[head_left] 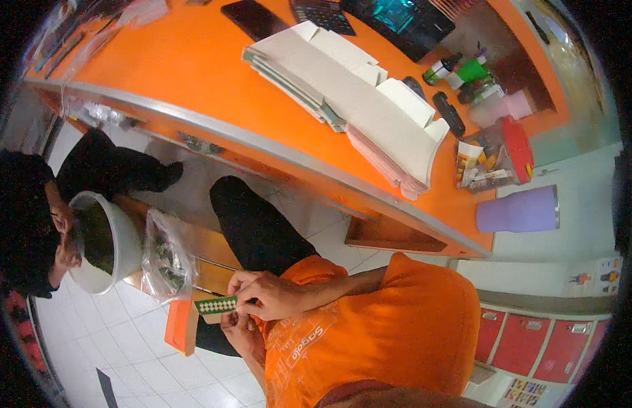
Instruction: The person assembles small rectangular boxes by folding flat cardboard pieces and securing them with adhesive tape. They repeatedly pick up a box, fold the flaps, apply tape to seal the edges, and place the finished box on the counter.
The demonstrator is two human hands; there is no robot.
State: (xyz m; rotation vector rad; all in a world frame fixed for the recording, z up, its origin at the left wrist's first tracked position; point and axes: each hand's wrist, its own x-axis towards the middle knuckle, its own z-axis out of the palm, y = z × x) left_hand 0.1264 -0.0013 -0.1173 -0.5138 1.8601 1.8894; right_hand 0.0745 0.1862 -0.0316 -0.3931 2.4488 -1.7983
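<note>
In front of my orange shirt, a small flat green piece with rows of pale squares (pixel 217 306) is pinched at its near end. My right hand (pixel 268 296), the upper one in the picture, grips it with curled fingers. My left hand (pixel 244 334) is just below, its fingertips closed at the piece's lower edge and partly hidden. An orange box (pixel 180 328) rests by my left leg, beyond the green piece. Past my hands, a clear plastic bag (pixel 168 262) with greenish contents lies on a wooden bench (pixel 217 246).
At the left, a person's hands (pixel 65 238) are at a white bucket (pixel 119 238) holding dark green stuff. On the orange counter (pixel 187 61) lie folded card sheets (pixel 357 92), a black phone (pixel 255 19), a red-lidded jar (pixel 496 160) and a purple tumbler (pixel 517 209). Red lockers (pixel 527 340) stand behind me.
</note>
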